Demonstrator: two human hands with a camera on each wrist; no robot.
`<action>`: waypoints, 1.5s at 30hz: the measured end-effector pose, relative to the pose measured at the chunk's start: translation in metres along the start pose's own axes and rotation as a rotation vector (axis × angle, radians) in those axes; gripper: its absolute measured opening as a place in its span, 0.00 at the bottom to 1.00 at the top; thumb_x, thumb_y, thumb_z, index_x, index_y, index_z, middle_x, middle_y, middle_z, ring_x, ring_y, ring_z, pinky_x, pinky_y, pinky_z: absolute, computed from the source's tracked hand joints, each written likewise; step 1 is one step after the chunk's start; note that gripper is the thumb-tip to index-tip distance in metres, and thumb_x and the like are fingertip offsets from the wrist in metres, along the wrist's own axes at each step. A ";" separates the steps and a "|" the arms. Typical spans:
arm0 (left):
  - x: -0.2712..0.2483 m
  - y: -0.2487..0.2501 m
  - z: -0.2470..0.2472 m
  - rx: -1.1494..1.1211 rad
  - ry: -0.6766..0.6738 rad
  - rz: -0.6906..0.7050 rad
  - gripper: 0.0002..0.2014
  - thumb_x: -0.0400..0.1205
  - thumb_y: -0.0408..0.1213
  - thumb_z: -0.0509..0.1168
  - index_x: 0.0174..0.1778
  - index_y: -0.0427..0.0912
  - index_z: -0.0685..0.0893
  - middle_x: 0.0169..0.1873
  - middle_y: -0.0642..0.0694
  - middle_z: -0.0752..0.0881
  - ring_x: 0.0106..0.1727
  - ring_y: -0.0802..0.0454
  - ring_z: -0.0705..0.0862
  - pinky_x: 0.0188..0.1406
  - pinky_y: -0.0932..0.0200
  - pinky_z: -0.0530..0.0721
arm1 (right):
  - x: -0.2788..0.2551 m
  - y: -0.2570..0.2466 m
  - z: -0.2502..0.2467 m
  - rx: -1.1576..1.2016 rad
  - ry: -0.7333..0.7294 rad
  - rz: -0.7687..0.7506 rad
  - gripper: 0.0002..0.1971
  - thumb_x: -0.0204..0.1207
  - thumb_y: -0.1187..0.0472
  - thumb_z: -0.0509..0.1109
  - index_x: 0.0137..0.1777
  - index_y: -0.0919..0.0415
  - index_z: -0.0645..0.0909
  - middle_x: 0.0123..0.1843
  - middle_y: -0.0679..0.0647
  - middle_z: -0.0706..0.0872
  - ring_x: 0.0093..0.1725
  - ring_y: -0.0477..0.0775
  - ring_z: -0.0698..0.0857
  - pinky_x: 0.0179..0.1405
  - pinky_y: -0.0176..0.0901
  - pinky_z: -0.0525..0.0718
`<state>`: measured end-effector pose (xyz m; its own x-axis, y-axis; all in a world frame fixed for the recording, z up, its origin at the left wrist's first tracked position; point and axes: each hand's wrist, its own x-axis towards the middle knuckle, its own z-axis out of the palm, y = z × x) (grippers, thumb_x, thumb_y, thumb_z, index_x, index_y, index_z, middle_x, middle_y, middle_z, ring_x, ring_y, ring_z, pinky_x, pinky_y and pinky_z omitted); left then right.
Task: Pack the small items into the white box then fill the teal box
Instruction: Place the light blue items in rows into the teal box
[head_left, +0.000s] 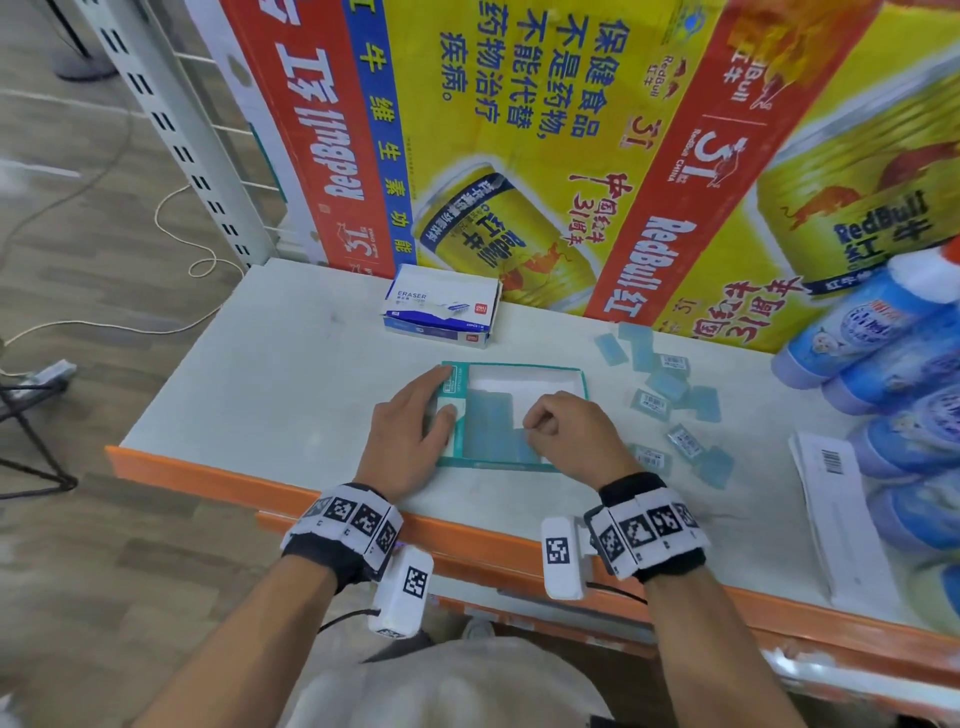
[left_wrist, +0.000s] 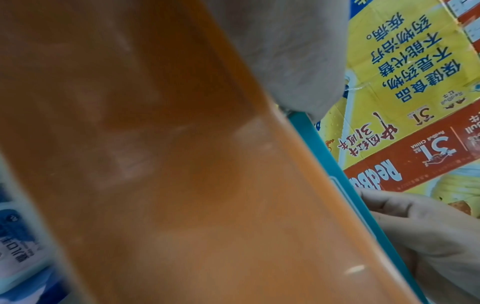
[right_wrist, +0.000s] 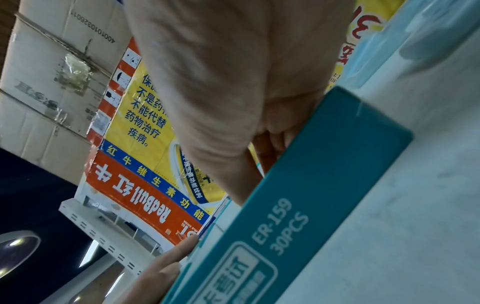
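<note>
An open teal box (head_left: 524, 368) lies flat mid-shelf, its floor partly covered by a layer of blue erasers (head_left: 488, 421). My left hand (head_left: 447, 392) rests flat on the box's left flap, fingers straight. My right hand (head_left: 530, 423) reaches into the box with curled fingers that pinch a blue eraser, mostly hidden beneath them. The right wrist view shows the teal box wall (right_wrist: 311, 205) marked "ER-159 30PCS", with my fingers (right_wrist: 280, 131) passing behind it. Several loose blue erasers (head_left: 670, 400) lie to the right. The white eraser box (head_left: 441, 306) sits behind.
Red Bull cartons (head_left: 519, 130) stand along the back of the shelf. Blue bottles (head_left: 883, 364) lie stacked at the right, with a long white barcoded packet (head_left: 831, 499) in front of them. The orange shelf edge (head_left: 467, 535) runs under my wrists. A metal rack upright (head_left: 171, 130) rises at the left.
</note>
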<state>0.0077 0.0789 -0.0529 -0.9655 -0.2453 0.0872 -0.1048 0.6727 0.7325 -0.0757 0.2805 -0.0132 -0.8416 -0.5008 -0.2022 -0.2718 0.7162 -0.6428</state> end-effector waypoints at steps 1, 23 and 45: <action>0.000 0.000 0.000 -0.002 0.002 -0.003 0.24 0.82 0.48 0.54 0.76 0.50 0.68 0.73 0.50 0.75 0.67 0.50 0.78 0.65 0.43 0.77 | 0.001 0.000 0.000 -0.008 -0.004 -0.002 0.04 0.71 0.66 0.70 0.41 0.56 0.82 0.44 0.52 0.83 0.41 0.50 0.81 0.44 0.38 0.78; -0.003 0.002 0.000 -0.011 -0.010 -0.041 0.24 0.82 0.50 0.53 0.75 0.55 0.67 0.70 0.52 0.78 0.61 0.52 0.81 0.61 0.42 0.79 | 0.007 -0.002 -0.018 0.019 0.020 -0.087 0.08 0.73 0.64 0.70 0.36 0.65 0.87 0.40 0.55 0.87 0.40 0.50 0.83 0.45 0.34 0.80; -0.004 0.008 -0.002 -0.030 0.001 -0.048 0.24 0.81 0.50 0.53 0.75 0.55 0.68 0.67 0.52 0.80 0.50 0.57 0.80 0.56 0.44 0.81 | 0.057 0.064 -0.078 -0.112 0.133 0.095 0.19 0.75 0.73 0.60 0.62 0.55 0.80 0.55 0.61 0.84 0.48 0.59 0.84 0.47 0.43 0.78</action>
<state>0.0111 0.0837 -0.0456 -0.9593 -0.2777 0.0518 -0.1442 0.6389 0.7556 -0.1769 0.3358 -0.0082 -0.9184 -0.3647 -0.1537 -0.2319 0.8107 -0.5376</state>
